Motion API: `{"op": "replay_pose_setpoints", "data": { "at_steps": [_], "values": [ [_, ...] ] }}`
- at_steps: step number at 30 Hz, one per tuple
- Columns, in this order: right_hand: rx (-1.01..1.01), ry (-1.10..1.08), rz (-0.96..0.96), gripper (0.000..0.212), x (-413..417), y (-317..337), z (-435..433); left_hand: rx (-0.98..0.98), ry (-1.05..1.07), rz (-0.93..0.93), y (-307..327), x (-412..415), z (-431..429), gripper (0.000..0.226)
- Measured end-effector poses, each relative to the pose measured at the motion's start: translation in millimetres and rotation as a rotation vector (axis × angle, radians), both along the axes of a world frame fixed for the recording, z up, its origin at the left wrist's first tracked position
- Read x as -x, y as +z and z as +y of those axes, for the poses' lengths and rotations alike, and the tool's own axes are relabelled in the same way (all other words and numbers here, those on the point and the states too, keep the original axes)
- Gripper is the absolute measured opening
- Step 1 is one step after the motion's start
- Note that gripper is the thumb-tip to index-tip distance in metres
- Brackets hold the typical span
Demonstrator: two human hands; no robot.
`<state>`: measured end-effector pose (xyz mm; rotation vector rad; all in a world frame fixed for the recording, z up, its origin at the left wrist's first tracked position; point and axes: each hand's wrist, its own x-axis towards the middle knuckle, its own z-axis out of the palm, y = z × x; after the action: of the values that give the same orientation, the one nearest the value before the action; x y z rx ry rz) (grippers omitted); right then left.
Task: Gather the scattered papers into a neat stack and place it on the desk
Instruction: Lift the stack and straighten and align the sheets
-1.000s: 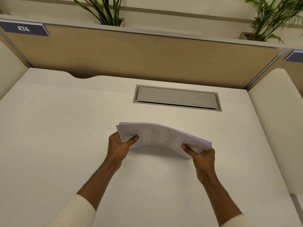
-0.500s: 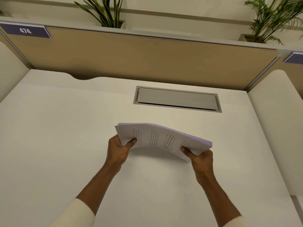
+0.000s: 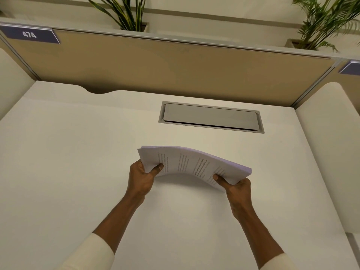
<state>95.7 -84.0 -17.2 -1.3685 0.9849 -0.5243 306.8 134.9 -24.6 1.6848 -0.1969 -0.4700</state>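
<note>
The stack of papers (image 3: 194, 164) was held bowed above the tabletop (image 3: 78, 172), pinched at its ends by the closed left hand (image 3: 142, 177) and right hand (image 3: 236, 189). If unevenly released, the sheets could probably be fanned askew.

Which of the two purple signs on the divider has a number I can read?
The left purple sign, reading 474. The right purple sign is cut off at the frame edge, showing no number.

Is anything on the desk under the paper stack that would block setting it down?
Nothing visible. The stack, held by the left hand and right hand, is above bare desk; the cable hatch lies farther back.
</note>
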Motion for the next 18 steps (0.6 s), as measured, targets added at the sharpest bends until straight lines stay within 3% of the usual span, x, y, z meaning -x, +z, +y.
{"op": "replay_pose_setpoints", "data": {
  "at_steps": [6,10,14,18],
  "values": [
    [-0.003,0.042,0.054,0.028,3.1,-0.6,-7.5,-0.059,-0.063,-0.013,3.6,-5.6,8.2,0.025],
    [-0.03,0.127,0.106,0.023,10.2,6.2,-22.0,-0.051,-0.189,0.115,6.8,-11.5,18.3,0.026],
    [-0.196,0.235,0.136,0.039,24.8,7.7,-31.5,-0.005,-0.228,0.296,-1.4,-5.0,31.5,0.027],
    [-0.359,0.217,0.121,0.057,38.9,0.3,-26.5,0.036,-0.111,0.378,-14.2,9.4,40.0,0.044]
  ]
}}
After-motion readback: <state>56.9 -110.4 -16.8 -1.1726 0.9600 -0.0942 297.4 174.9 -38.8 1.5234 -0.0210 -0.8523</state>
